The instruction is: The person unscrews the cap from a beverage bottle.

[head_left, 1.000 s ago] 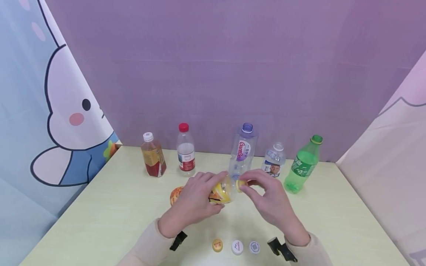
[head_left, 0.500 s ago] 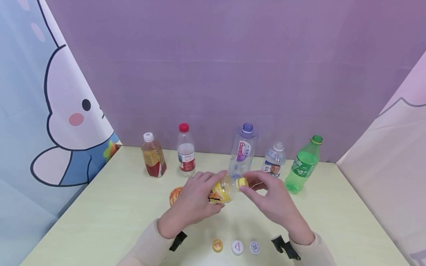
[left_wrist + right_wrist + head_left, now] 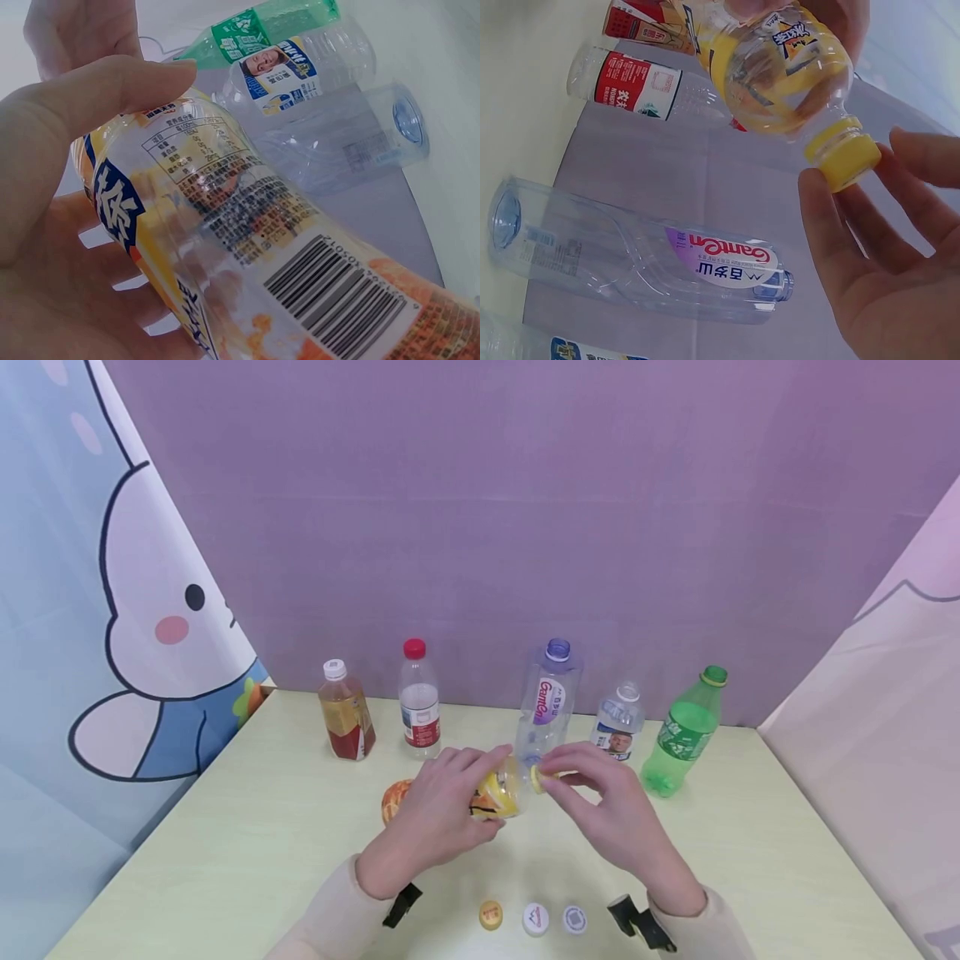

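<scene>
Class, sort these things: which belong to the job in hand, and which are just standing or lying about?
In use:
yellow-labelled bottle, gripped by left hand
yellow cap, at right hand

Just about:
white-capped bottle
red-capped bottle
Ganten bottle
small clear bottle
green bottle
three loose caps (possibly related)

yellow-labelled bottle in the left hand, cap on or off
On: the right wrist view shows the yellow cap on the bottle, covering its mouth. How tightly, I cannot tell.
</scene>
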Motion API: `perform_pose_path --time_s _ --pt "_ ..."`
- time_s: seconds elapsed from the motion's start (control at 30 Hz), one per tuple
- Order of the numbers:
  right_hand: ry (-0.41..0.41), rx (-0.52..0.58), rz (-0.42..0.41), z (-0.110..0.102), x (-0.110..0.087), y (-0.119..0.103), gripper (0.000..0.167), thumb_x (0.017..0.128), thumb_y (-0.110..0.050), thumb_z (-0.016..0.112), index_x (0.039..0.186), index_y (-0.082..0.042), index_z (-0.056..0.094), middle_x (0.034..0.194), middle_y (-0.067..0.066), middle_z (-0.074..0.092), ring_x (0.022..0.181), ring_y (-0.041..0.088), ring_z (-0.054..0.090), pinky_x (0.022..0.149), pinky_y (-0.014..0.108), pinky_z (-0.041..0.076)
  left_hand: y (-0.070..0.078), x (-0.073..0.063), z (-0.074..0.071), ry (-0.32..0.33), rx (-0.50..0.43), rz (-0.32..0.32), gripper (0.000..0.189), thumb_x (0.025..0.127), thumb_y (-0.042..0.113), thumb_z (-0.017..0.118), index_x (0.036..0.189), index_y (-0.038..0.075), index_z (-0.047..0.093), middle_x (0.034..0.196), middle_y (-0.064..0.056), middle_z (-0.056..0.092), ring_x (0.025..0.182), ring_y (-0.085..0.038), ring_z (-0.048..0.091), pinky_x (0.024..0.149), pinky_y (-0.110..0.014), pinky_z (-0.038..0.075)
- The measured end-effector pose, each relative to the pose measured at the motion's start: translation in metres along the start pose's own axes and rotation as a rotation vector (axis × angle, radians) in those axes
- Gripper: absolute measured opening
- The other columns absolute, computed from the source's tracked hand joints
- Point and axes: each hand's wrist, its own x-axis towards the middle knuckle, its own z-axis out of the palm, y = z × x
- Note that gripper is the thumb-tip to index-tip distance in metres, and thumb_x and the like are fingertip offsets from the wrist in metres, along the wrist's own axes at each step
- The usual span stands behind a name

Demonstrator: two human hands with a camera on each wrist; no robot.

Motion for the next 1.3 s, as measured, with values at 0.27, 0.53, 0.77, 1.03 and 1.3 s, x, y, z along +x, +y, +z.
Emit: perform_pose_path --time_s 0.27,0.53,0.77,1.03,1.3 --pt "0.084 -0.007 0.046 0.002 0.0 -0.003 0.02 0.086 0.002 0.078 0.102 -0.01 0.076 0.1 -0.004 0.074 0.093 0.012 0.069 0.08 0.026 0.059 0.002 0.001 0.001 -0.021 0.014 0.006 0.084 0.077 0.031 0.09 0.15 0.021 0.05 0.129 -0.004 0.063 0.115 -0.026 0.055 0.097 -0.05 0.048" --pt "0.0 -0.04 0.185 -0.007 0.001 -0.002 0.027 0.089 -0.012 0.079 0.115 -0.007 0.072 0.101 0.0 0.072 0.092 0.015 0.069 0.079 0.029 0.059 0.003 0.001 0.001 -0.005 0.028 0.015 0.084 0.077 0.032 0.09 0.15 0.021 0.051 0.129 -0.003 0.063 0.115 -0.025 0.055 0.096 -0.048 0.048" --pt "-0.052 -0.041 0.174 -0.011 0.001 -0.005 0.028 0.085 -0.003 0.08 0.111 -0.007 0.073 0.101 -0.002 0.071 0.092 0.015 0.068 0.077 0.03 0.06 0.002 0.0 0.002 0.0 0.035 0.016 0.084 0.076 0.031 0.09 0.15 0.021 0.05 0.129 -0.004 0.063 0.115 -0.026 0.055 0.096 -0.048 0.047" --pt "-0.04 0.035 0.048 -0.007 -0.001 -0.007 0.031 0.083 0.008 0.077 0.11 -0.006 0.073 0.114 0.005 0.07 0.107 0.019 0.065 0.083 0.031 0.059 0.001 0.0 0.003 0.036 0.034 0.023 0.085 0.074 0.03 0.092 0.149 0.022 0.052 0.128 -0.003 0.064 0.115 -0.026 0.055 0.099 -0.049 0.047" --pt "0.017 0.013 0.038 -0.004 0.001 -0.005 0.021 0.086 0.007 0.075 0.102 -0.006 0.075 0.108 0.002 0.072 0.102 0.016 0.067 0.084 0.029 0.059 0.002 0.001 0.003 0.024 0.029 0.024 0.084 0.075 0.029 0.092 0.149 0.021 0.052 0.129 -0.005 0.063 0.116 -0.027 0.055 0.098 -0.05 0.047"
